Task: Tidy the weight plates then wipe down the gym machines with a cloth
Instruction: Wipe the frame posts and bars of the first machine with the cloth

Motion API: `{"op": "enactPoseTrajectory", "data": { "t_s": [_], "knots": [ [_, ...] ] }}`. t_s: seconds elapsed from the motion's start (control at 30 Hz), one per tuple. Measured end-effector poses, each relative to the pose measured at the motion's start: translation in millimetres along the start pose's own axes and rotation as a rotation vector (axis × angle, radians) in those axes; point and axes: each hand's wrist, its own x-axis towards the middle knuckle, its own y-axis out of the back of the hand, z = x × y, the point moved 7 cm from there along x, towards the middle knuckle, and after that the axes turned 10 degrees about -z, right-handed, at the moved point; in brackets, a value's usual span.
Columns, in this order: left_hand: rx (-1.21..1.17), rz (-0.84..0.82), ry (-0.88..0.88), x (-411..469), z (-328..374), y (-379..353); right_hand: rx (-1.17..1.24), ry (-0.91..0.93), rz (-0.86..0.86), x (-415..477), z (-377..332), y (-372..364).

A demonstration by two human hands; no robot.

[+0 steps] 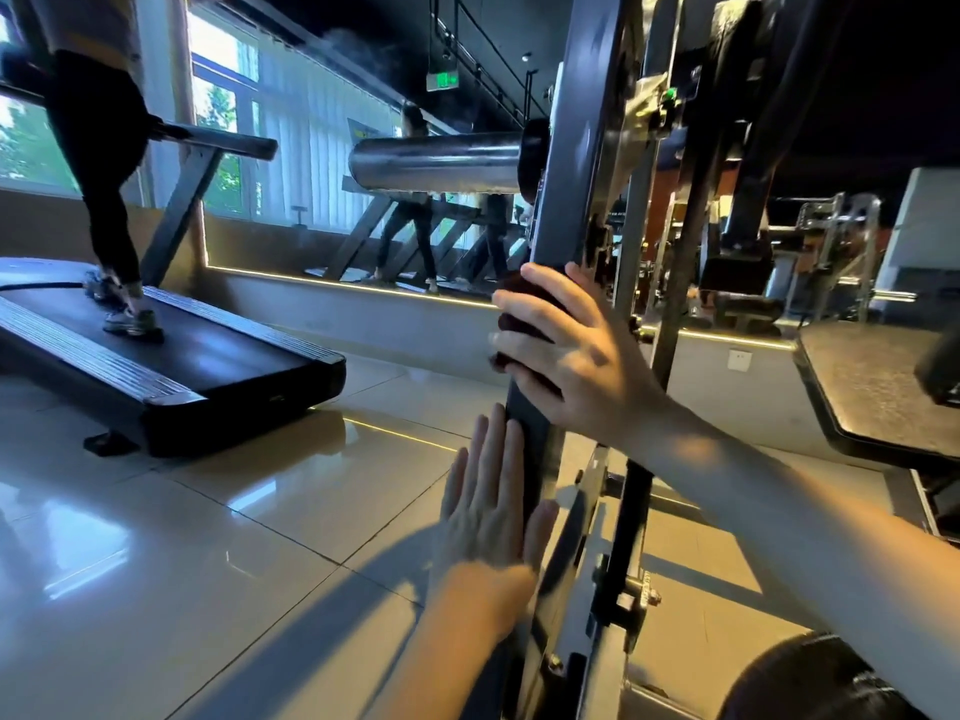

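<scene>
A dark steel upright (576,163) of a weight machine rises through the middle of the view. My right hand (566,340) presses a dark red cloth (519,304) against the upright's left face, fingers spread over the cloth. Below it my left hand (488,506) lies flat on the same post, fingers straight and together, thumb on the post's front. A chrome plate sleeve (441,161) sticks out to the left from the upright, bare of plates.
A treadmill (208,361) stands to the left with a person walking on it. A mirrored wall with a lit strip runs behind. A black footplate (872,392) is at the right. Shiny beige floor tiles (182,563) spread at lower left.
</scene>
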Motion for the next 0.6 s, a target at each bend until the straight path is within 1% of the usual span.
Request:
{"op": "enactPoseTrajectory", "data": {
  "t_s": [0.03, 0.07, 0.1, 0.13, 0.2, 0.27, 0.37, 0.5, 0.6],
  "knots": [
    [0.127, 0.167, -0.142, 3, 8, 9, 0.005, 0.055, -0.024, 2, 2, 1],
    [0.184, 0.314, -0.28, 6, 14, 14, 0.004, 0.092, -0.035, 7, 7, 3],
    [0.202, 0.377, -0.377, 9, 17, 14, 0.001, 0.099, -0.02, 13, 15, 6],
    [0.195, 0.435, -0.437, 10, 17, 14, -0.003, 0.081, 0.016, 19, 23, 9],
    [0.195, 0.5, -0.511, 12, 17, 11, -0.005, 0.001, 0.106, 26, 29, 13],
    [0.223, 0.569, -0.55, 10, 18, 12, 0.006, -0.059, 0.177, 23, 28, 12],
    [0.229, 0.587, -0.577, 10, 19, 11, 0.016, -0.077, 0.236, 14, 22, 9],
    [0.241, 0.6, -0.559, 10, 17, 11, 0.036, -0.048, 0.185, -4, 4, -4],
    [0.258, 0.605, -0.542, 10, 17, 11, 0.026, 0.016, 0.135, -9, -5, -5]
  ]
}}
